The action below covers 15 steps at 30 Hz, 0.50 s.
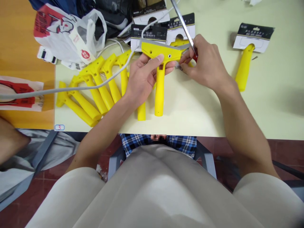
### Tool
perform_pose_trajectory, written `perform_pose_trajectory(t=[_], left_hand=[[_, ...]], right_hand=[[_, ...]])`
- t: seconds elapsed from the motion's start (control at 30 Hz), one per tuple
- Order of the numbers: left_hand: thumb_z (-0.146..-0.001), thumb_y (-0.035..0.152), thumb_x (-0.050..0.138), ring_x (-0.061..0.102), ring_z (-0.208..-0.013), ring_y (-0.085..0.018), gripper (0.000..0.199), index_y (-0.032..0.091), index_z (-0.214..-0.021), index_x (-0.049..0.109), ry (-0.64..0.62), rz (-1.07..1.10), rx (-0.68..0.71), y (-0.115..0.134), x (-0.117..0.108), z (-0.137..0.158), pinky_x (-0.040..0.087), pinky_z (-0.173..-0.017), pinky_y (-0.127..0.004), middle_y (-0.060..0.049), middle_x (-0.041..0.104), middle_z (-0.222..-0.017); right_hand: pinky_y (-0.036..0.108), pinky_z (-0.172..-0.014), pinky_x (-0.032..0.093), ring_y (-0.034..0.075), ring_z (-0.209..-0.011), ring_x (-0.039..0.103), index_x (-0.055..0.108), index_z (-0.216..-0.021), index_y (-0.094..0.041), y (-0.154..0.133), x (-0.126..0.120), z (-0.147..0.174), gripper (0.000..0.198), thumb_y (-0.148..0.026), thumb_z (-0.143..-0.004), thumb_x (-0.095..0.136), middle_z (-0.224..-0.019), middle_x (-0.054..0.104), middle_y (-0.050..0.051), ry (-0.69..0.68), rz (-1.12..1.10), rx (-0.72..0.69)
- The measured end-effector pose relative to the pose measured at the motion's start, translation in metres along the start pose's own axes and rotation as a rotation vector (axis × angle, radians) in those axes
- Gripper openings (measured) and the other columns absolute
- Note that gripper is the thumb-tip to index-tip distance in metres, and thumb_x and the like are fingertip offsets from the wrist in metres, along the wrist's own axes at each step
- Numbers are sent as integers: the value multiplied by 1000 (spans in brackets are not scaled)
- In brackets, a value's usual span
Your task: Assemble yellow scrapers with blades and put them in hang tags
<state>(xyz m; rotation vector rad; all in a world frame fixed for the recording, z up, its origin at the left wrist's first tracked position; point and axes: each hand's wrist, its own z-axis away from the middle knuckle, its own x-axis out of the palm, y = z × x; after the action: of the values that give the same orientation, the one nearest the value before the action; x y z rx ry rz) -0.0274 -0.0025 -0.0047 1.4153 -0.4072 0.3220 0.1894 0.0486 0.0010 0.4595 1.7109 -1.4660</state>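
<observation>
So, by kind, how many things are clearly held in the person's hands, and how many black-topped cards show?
Yellow scraper, left hand: 1
Metal-shafted tool, right hand: 1
Black-topped cards: 4
Total: 6

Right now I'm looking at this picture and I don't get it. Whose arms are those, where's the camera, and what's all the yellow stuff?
There's no robot here, just a person's two bare hands. The camera sits on that person's head, looking down past their shirt at a pale table.

The left hand holds a yellow scraper by its wide head. The right hand, near the scraper's right end, grips a long metal tool; I can't tell exactly what kind.

To the left lie more yellow handles, side by side. Behind are black-and-white cards and a plastic bag. On the right, another yellow handle has a card at its top.
</observation>
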Motion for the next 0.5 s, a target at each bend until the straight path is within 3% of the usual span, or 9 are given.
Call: perform_pose_trajectory(t=[0.2,0.4,0.5], left_hand=[[-104,31,76,71,-146,-29,7,33,-97,78,114,-54,-18,3,-5,-7,67,-114,-39,0,84,-125],[-109,25,69,56,-161,-29,13,33,-104,78,58,-18,5,6,-12,-8,50,-135,-49,7,84,-125],[-108,27,72,55,-162,-30,8,31,-104,77,89,-21,-3,6,-10,-7,52,-134,-51,4,84,-125]], right_hand=[[28,-96,43,13,-102,68,42,-101,-18,-1,-4,0,24,-32,-89,58,-114,74,-6,22,-31,6],[31,-102,48,15,-106,67,41,-103,-17,-14,12,-4,40,-37,-85,70,-117,74,-6,-49,-78,76],[29,-96,46,16,-108,67,42,-103,-18,-16,20,-10,42,-39,-84,72,-116,73,-4,-29,-48,77]])
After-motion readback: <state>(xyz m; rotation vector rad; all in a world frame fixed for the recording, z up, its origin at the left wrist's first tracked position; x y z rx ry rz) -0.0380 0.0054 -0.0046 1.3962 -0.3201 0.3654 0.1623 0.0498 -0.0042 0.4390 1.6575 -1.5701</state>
